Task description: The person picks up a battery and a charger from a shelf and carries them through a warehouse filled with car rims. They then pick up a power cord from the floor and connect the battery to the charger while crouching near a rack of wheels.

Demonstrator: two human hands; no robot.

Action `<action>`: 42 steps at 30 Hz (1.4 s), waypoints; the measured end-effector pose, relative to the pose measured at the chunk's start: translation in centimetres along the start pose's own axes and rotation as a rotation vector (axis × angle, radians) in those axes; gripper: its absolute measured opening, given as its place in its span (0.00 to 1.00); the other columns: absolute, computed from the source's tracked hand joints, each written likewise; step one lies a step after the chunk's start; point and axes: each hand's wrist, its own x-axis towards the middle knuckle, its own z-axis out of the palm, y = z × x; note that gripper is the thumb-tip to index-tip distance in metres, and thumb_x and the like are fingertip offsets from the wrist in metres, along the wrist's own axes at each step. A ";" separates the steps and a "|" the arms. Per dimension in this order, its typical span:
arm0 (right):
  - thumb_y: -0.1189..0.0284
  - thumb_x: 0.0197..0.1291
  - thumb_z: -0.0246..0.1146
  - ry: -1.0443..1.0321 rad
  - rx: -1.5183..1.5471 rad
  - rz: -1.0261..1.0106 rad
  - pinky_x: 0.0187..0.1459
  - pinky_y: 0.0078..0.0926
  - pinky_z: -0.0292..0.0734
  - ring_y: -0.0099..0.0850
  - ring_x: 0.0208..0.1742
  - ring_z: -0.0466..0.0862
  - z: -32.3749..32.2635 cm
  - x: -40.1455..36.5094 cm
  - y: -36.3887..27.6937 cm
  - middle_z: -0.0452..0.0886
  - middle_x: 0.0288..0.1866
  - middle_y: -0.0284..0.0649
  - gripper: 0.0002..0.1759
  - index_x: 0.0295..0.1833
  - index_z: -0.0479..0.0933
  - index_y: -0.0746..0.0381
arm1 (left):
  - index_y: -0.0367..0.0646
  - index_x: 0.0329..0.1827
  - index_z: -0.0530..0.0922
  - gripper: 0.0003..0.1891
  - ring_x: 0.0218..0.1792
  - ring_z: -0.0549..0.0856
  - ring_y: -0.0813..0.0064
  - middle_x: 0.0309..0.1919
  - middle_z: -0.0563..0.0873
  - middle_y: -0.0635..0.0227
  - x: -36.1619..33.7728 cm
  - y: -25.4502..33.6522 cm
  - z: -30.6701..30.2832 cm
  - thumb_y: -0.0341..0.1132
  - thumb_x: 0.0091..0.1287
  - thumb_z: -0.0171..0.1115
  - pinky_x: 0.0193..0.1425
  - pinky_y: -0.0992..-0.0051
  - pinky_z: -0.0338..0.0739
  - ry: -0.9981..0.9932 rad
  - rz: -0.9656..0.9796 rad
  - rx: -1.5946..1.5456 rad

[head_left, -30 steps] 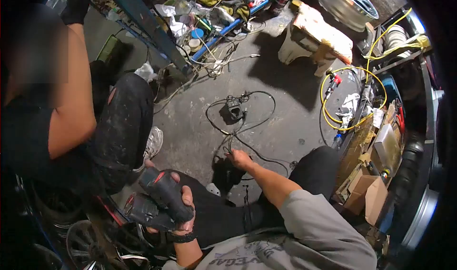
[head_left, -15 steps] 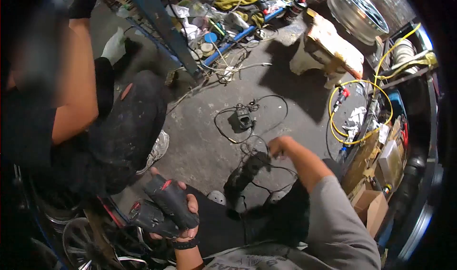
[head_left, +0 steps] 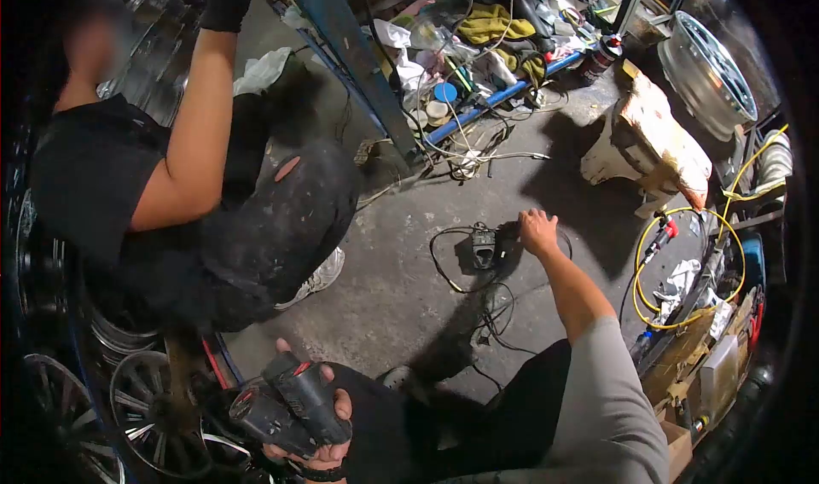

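Observation:
My left hand (head_left: 331,452), at the bottom left with a dark band on its wrist, is wrapped round two black cylindrical packs (head_left: 311,399) with red marks, held side by side. Over the floor, my right hand (head_left: 539,230) reaches forward palm down with its fingers apart and nothing visible in them. Just left of it a small black charger-like base (head_left: 484,249) rests on the floor with its cable looped around it. More dark cable (head_left: 493,320) lies tangled nearer to me.
Another person (head_left: 256,228) crouches at the left. A blue-edged rack (head_left: 478,107) of rags and clutter stands ahead. A worn white stool (head_left: 657,134), a metal wheel rim (head_left: 708,75) and a coiled yellow hose (head_left: 640,284) are at the right; more rims (head_left: 158,411) lie lower left.
My right hand has moved forward and right, and its fingers have spread beside the charger-like base. The view has shifted left. My left hand still holds both packs.

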 end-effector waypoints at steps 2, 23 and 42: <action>0.68 0.55 0.69 0.019 -0.073 -0.048 0.56 0.62 0.72 0.47 0.59 0.80 0.3 -0.4 0.8 0.80 0.54 0.45 0.22 0.55 0.74 0.57 | 0.72 0.83 0.39 0.65 0.61 0.74 0.43 0.75 0.60 0.47 -0.3 -0.3 0.4 0.34 0.50 0.80 0.33 0.60 0.88 0.009 0.018 0.030; 0.54 0.62 0.65 0.046 0.997 0.703 0.39 0.43 0.79 0.43 0.34 0.86 3.2 -2.0 -0.9 0.86 0.31 0.51 0.24 0.38 0.84 0.68 | 0.74 0.82 0.39 0.64 0.60 0.74 0.44 0.75 0.59 0.48 1.6 -3.1 0.7 0.33 0.51 0.80 0.34 0.57 0.89 -0.041 -0.100 -0.111; 0.61 0.54 0.72 0.205 0.862 0.850 0.56 0.46 0.78 0.54 0.56 0.83 5.7 -10.2 -8.6 0.84 0.52 0.59 0.31 0.58 0.76 0.69 | 0.76 0.82 0.42 0.65 0.62 0.72 0.38 0.75 0.59 0.47 0.9 -0.5 -0.6 0.29 0.48 0.81 0.37 0.49 0.88 -0.067 -0.152 -0.222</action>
